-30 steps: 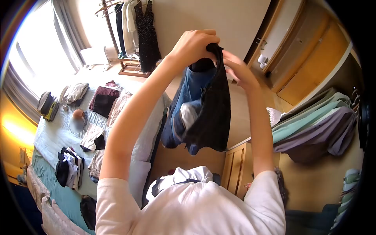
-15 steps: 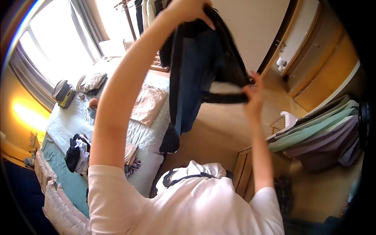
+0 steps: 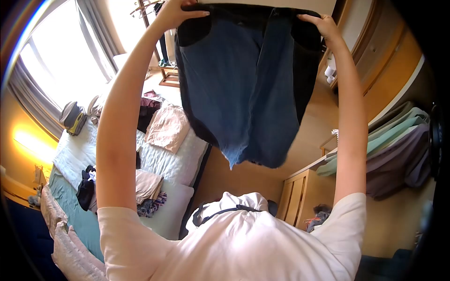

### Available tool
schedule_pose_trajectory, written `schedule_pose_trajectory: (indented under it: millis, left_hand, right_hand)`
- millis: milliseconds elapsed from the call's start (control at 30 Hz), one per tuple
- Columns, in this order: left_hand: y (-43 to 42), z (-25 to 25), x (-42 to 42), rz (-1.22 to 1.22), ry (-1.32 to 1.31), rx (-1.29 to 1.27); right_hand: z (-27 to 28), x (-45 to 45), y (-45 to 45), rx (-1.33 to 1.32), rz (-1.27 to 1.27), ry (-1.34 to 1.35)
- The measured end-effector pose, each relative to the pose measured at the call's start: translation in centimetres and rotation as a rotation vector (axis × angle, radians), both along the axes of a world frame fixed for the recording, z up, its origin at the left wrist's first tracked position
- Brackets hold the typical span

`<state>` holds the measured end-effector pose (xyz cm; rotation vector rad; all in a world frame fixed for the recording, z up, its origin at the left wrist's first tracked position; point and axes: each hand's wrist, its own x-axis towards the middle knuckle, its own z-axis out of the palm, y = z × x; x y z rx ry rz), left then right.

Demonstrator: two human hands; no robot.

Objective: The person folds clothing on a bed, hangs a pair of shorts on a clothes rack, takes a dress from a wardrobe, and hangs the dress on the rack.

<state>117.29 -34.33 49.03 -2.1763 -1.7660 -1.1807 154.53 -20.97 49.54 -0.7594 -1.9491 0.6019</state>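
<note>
A pair of two-tone jeans [image 3: 234, 84], blue denim in front with black sides and a black waistband, hangs spread out before me at the top of the view. My left hand [image 3: 177, 15] grips one corner of the waistband, its thumb lying over the front. At the opposite corner, my right hand [image 3: 324, 27] pinches the waistband between thumb and fingers. Both arms are raised and stretched forward. The lower part of the legs falls away from me and is partly hidden.
A bed [image 3: 180, 164] on the left bears folded clothes [image 3: 168, 127] and small piles. Several garments hang over a rail on the right [image 3: 398, 145], above a wooden cabinet [image 3: 300, 196]. A clothes rack [image 3: 169, 77] stands behind the jeans. Pillows [image 3: 70, 248] lie at lower left.
The jeans went from hanging sideways and bunched to being stretched flat, facing me. My right hand rose to the waistband's right corner, while my left hand moved left.
</note>
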Motion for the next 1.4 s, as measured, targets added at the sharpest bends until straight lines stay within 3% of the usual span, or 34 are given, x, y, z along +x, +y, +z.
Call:
schedule_pose_trajectory:
  millis: [33, 167, 267, 433, 500, 633, 700, 733, 867, 1100, 1167, 1300, 1367, 1400]
  left_hand:
    - [1.3, -0.8, -0.8, -0.056, 0.174, 0.221]
    - [1.9, -2.8, -0.8, -0.111, -0.001, 0.217]
    - [1.6, -2.1, -0.4, 0.035, -0.109, -0.061]
    - [1.0, -1.2, 1.0, -0.001, -0.34, -0.122]
    - [1.0, -0.9, 1.4, 0.007, -0.589, -0.217]
    - [1.1, -0.2, 1.5, -0.033, -0.657, -0.283]
    - [3.7, -1.1, -0.2, 0.078, -0.556, -0.185]
    - [0.8, -0.2, 1.9, -0.169, -0.778, -0.251]
    - [0.0, -0.1, 1.8, -0.047, -0.624, -0.349]
    - [1.4, -1.9, 0.7, 0.096, -0.421, -0.234]
    - [1.6, -2.0, 0.2, 0.176, -0.259, -0.281]
    - [1.3, -2.7, -1.4, -0.028, -0.099, -0.2]
    - [0.4, -2.9, -1.8, -0.036, 0.346, -0.031]
    - [-1.8, -1.5, 0.1, -0.075, 0.381, -0.233]
  right_hand:
    - [0.2, -0.3, -0.1, 0.011, 0.001, -0.001]
    - [0.4, -0.9, -1.1, 0.024, -0.045, -0.068]
    - [0.0, -0.8, -1.4, -0.025, 0.025, -0.022]
    - [-0.4, 0.0, -2.3, -0.08, 0.002, -0.044]
    - [-0.3, 0.1, -2.8, -0.1, 0.013, -0.042]
    - [-0.8, 0.5, -2.2, -0.16, 0.097, -0.035]
    - [-1.0, 0.8, -1.4, -0.192, 0.098, -0.059]
    - [-1.0, 0.8, -0.9, -0.191, 0.095, -0.073]
    - [-1.1, 0.9, -0.5, -0.128, 0.079, -0.126]
    - [-2.2, -0.9, 0.2, -0.143, -0.039, -0.108]
    - [-2.5, -1.0, 0.4, -0.13, -0.053, -0.123]
    - [-2.4, -0.1, 0.3, -0.02, -0.065, -0.201]
    - [-2.5, 0.6, -0.5, 0.159, -0.032, -0.308]
    - [-2.5, 0.7, -0.9, 0.158, -0.033, -0.31]
